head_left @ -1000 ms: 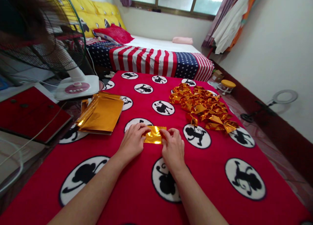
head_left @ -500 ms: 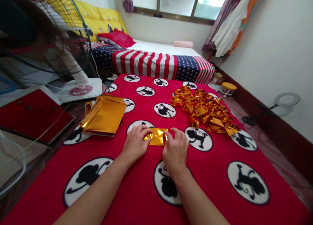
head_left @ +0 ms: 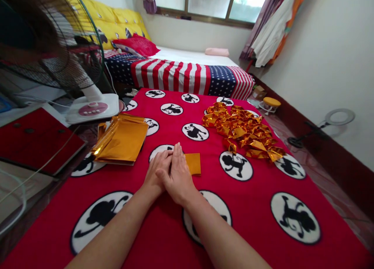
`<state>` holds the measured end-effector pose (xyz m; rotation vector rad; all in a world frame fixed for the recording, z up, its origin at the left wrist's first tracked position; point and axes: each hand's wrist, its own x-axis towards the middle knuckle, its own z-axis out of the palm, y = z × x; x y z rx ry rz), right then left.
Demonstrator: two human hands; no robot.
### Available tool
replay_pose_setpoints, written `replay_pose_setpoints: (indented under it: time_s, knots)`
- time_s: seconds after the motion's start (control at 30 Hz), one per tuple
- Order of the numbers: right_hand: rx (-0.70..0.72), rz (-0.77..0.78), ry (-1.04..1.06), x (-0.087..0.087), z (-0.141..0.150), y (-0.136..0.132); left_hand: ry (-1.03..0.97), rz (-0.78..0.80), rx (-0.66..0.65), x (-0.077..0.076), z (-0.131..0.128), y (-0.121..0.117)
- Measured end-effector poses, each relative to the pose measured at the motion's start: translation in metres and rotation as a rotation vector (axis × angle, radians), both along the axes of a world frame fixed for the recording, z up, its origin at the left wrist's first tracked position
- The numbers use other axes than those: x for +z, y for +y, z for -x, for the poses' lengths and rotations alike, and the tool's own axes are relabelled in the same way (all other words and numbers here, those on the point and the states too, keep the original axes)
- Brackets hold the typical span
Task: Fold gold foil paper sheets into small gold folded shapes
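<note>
Right hand [head_left: 180,176] overlapping left hand [head_left: 155,172], gold foil sheet [head_left: 194,164] partly covered, red cloth [head_left: 248,218] below; folded foil pieces [head_left: 240,132] beyond

Gold is glowing against red.
The small sheet [head_left: 194,163], the stack [head_left: 124,140] and the folded pieces [head_left: 239,132] are showing gold; black monkeys in white circles are dotting the red cloth [head_left: 248,214]; stars and stripes are patterning the bedspread [head_left: 172,75] red, white and blue.

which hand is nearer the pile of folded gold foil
Right. The right hand lies left of the pile and closer to the camera, apart from it; the left hand is farther left, partly covered by the right.
</note>
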<state>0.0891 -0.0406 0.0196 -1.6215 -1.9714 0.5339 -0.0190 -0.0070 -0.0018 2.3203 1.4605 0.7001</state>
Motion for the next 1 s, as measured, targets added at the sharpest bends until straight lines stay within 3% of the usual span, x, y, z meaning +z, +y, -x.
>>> replay_pose_setpoints:
  time_s: [0.33,0.53,0.6,0.7,0.77,0.87,1.0]
  knots:
    - [0.076,0.060,-0.416,-0.002,-0.074,-0.017,-0.020,0.016,0.016,0.012,-0.003,-0.004]
    - [0.031,0.007,-0.521,-0.007,-0.081,-0.020,0.047,-0.098,0.014,0.029,-0.019,-0.017]
    - [0.040,-0.022,-0.538,-0.013,-0.080,-0.021,-0.019,-0.113,-0.124,0.034,-0.032,-0.025]
    - [0.084,-0.047,-0.575,-0.020,-0.081,-0.022,-0.070,0.011,-0.428,0.036,-0.049,-0.034]
    - [0.081,-0.044,-0.600,-0.022,-0.082,-0.022,-0.037,0.056,-0.511,0.033,-0.054,-0.036]
    - [0.079,-0.014,-0.606,-0.019,-0.082,-0.021,0.017,0.073,-0.514,0.024,-0.051,-0.034]
    - [0.057,0.004,-0.579,-0.012,-0.079,-0.021,0.096,0.074,-0.401,0.016,-0.038,-0.029]
